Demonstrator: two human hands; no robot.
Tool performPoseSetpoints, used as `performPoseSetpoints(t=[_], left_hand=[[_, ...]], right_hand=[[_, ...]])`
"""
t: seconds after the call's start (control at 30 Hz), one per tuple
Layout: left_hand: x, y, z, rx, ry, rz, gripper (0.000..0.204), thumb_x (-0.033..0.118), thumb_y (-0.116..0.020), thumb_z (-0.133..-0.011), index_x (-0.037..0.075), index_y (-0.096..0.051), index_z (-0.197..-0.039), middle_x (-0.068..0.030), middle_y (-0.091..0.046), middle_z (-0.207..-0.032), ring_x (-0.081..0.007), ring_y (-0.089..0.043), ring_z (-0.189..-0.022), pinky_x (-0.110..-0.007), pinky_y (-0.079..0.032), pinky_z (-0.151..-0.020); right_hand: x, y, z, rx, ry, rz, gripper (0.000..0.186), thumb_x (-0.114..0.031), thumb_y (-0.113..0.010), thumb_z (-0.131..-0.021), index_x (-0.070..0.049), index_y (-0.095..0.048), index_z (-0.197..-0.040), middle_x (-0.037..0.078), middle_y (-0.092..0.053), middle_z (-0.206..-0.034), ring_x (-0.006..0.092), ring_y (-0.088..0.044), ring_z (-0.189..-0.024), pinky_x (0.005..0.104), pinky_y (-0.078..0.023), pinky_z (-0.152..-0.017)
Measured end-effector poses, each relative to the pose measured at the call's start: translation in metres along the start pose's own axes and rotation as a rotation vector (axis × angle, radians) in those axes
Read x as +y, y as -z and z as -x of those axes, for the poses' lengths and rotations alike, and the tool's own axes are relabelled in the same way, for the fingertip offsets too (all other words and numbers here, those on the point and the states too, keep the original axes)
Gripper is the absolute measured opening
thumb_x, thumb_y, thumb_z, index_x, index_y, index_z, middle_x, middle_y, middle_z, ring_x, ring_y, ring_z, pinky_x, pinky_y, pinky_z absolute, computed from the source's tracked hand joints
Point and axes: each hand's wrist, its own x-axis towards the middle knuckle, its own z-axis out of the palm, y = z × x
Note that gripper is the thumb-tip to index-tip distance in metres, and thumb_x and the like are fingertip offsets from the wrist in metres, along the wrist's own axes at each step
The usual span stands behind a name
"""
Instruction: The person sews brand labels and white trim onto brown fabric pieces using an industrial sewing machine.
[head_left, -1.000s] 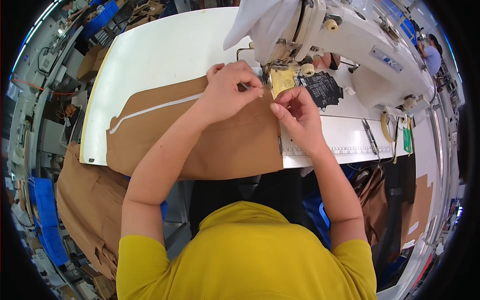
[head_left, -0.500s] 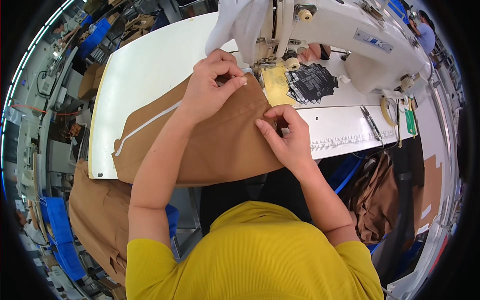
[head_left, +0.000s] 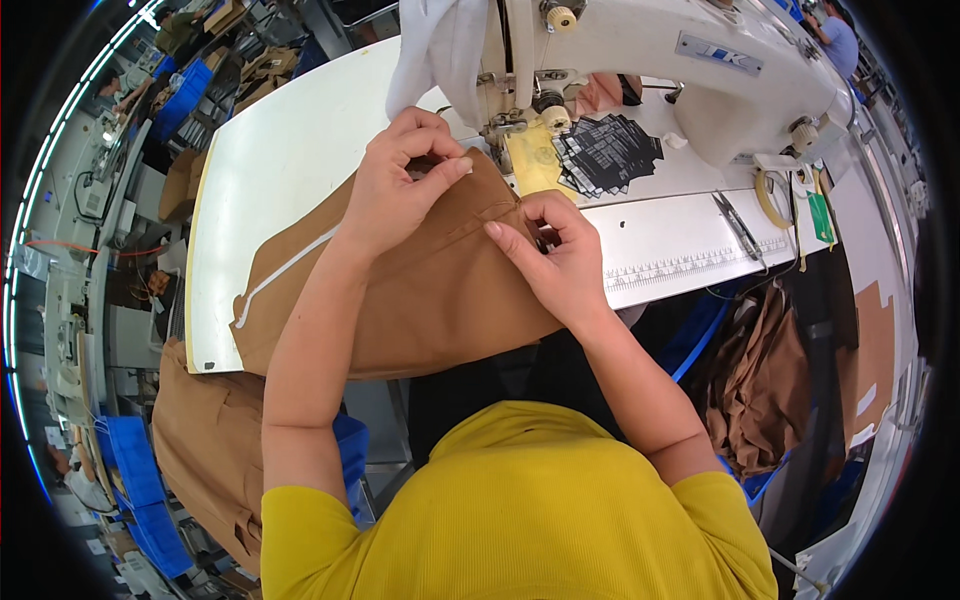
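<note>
Where the lap (head_left: pixel 490 385) begins: the cloth (head_left: pixel 430 300) droops over the front edge of the table (head_left: pixel 290 140).
Right hand (head_left: pixel 562 262): thumb on the cloth's upper face, fingers curled at its right edge, grasping it.
Left hand (head_left: pixel 400 190): thumb and forefinger pinch the cloth's far edge, just short of the machine (head_left: pixel 640 50).
Room, left: white tabletop spreads beyond the cloth's slanting side.
Room, right: a ruler (head_left: pixel 690 265) runs along the table edge, a slim tool (head_left: pixel 738 228) at its right end; farther in, black labels (head_left: pixel 608 155) crowd the space under the machine's arm.
Cloth's look: plain brown, broad, lightly creased by the right thumb, a narrow white strip (head_left: pixel 290 273) along its far left side.
Hidden: the strip passes behind the left arm (head_left: pixel 320 330); fingertips under the cloth are out of sight.
Hard to tell: whether the pale bit at the left fingertips is strip or nail.
Cut off: the machine and the white fabric (head_left: pixel 440 60) hanging beside it, both at the top.
</note>
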Motion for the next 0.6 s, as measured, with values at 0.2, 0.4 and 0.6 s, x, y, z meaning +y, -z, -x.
performPoseSetpoints(t=[0.2,0.4,0.6], left_hand=[[-0.003,0.004,0.009,0.037,0.001,0.118,0.007,0.005,-0.072,-0.082,0.002,-0.066,-0.084,-0.0018,-0.052,-0.096,-0.0094,-0.051,-0.082,-0.023,-0.042,-0.072],[0.001,0.005,0.023,0.081,-0.06,0.25,0.008,0.003,-0.072,-0.082,0.002,-0.065,-0.085,-0.003,-0.05,-0.1,-0.0102,-0.05,-0.084,-0.024,-0.042,-0.073],[-0.004,0.006,0.03,0.138,-0.052,0.338,0.007,0.003,-0.072,-0.082,0.003,-0.065,-0.084,-0.0037,-0.05,-0.101,-0.0112,-0.049,-0.086,-0.025,-0.041,-0.077]], right_hand=[[0.001,-0.004,-0.003,0.098,0.048,-0.116,0.01,-0.003,-0.073,-0.078,0.002,-0.065,-0.079,0.009,-0.066,-0.085,0.0156,-0.061,-0.073,0.0255,-0.048,-0.064],[-0.005,-0.003,-0.005,0.145,0.339,0.016,0.011,0.003,-0.074,-0.073,0.0,-0.064,-0.077,0.011,-0.067,-0.082,0.0209,-0.066,-0.075,0.0281,-0.051,-0.066],[-0.014,-0.003,-0.003,0.13,0.434,0.08,0.014,0.005,-0.075,-0.071,-0.001,-0.062,-0.074,0.01,-0.066,-0.082,0.022,-0.063,-0.07,0.0288,-0.05,-0.06]])
